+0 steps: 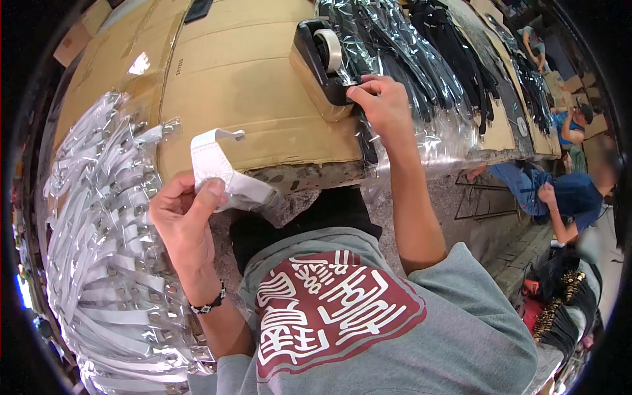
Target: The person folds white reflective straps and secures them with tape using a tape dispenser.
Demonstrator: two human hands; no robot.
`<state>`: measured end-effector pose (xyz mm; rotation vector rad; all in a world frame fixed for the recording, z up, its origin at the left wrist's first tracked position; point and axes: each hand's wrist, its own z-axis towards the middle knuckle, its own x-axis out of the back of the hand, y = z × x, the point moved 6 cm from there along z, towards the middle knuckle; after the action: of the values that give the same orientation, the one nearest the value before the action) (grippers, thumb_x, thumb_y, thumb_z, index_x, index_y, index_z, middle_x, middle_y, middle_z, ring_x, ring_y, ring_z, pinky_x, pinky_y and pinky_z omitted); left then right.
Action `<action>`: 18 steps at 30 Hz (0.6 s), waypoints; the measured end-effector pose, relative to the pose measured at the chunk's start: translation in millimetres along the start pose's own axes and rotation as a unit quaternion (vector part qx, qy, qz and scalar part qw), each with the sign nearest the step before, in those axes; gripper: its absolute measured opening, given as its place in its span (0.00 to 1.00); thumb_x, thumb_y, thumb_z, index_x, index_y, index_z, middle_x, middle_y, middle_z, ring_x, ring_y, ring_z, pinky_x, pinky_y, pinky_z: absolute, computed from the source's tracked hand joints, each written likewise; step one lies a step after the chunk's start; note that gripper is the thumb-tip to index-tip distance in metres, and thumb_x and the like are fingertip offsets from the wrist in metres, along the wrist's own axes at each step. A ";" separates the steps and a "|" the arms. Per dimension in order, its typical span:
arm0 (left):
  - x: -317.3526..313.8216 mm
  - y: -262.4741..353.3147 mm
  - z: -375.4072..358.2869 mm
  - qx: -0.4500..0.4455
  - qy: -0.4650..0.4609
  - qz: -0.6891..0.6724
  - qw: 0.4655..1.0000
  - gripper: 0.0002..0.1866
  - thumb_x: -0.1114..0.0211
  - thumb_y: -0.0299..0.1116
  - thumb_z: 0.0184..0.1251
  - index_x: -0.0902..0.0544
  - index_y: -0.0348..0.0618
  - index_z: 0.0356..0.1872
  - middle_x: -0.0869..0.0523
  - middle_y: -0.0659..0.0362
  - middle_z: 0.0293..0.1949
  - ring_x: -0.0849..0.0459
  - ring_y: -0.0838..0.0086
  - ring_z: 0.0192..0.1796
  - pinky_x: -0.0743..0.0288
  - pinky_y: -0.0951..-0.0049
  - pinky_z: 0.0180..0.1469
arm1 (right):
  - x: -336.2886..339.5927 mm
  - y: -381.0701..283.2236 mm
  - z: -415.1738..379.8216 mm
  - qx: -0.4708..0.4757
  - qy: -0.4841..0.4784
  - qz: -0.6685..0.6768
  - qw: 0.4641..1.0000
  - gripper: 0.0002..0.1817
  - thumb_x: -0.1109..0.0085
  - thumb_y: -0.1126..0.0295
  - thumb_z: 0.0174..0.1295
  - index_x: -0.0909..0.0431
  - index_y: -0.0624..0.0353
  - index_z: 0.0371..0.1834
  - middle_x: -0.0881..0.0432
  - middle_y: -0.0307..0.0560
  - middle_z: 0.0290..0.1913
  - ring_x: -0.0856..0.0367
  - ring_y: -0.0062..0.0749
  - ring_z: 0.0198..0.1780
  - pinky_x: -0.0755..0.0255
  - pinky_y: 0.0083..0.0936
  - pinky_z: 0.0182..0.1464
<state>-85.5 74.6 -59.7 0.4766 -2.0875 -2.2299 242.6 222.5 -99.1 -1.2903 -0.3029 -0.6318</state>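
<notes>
My left hand (pixel 187 220) pinches a pair of white suspenders (pixel 214 158) between thumb and fingers, at a stitched joint where the straps meet. One strap end curls up to the right; the rest hangs toward my lap, partly in clear plastic. At the front of a black tape dispenser (pixel 339 95), my right hand (pixel 385 105) has thumb and forefinger closed at the cutting edge, on the end of the clear tape. The tape roll (pixel 329 51) sits in the dispenser, which stands on the cardboard-covered table (pixel 230 85).
Bagged white suspenders (pixel 118 276) with metal clips lie piled at my left. Bagged black straps (pixel 388 52) cover the table's right side. A dark flat object (pixel 197 10) lies at the far edge. Other people, one in a blue shirt (pixel 576 194), are at the right.
</notes>
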 end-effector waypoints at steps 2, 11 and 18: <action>-2.4 -1.0 -0.5 0.005 0.000 0.006 1.000 0.07 0.29 0.20 0.62 0.14 0.29 0.41 0.11 0.57 0.33 0.16 0.78 0.32 0.24 0.79 0.39 | -3.9 -4.1 -2.2 -0.011 -0.057 -0.066 0.996 0.11 0.28 0.66 0.53 0.10 0.63 0.32 0.14 0.58 0.50 0.17 0.44 0.54 0.26 0.34 0.54; -14.5 6.9 1.7 0.019 -0.016 0.005 1.000 0.07 0.28 0.24 0.62 0.13 0.30 0.38 0.11 0.58 0.31 0.15 0.81 0.32 0.23 0.80 0.37 | 41.1 -96.8 -27.0 0.007 -0.084 0.152 0.985 0.09 0.34 0.72 0.68 0.12 0.66 0.46 0.14 0.38 0.35 0.19 0.16 0.36 0.25 0.15 0.42; -27.4 13.0 5.1 0.029 -0.052 -0.022 0.998 0.09 0.26 0.22 0.61 0.12 0.27 0.40 0.10 0.57 0.35 0.15 0.82 0.35 0.22 0.81 0.39 | 33.1 -164.3 -50.6 0.150 -0.213 0.215 0.941 0.09 0.31 0.77 0.65 0.13 0.65 0.48 0.14 0.39 0.36 0.18 0.17 0.37 0.25 0.14 0.41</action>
<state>-63.0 85.1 -41.6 0.4212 -2.2202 -2.2700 165.0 142.4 35.9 -1.1370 -0.4363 0.0720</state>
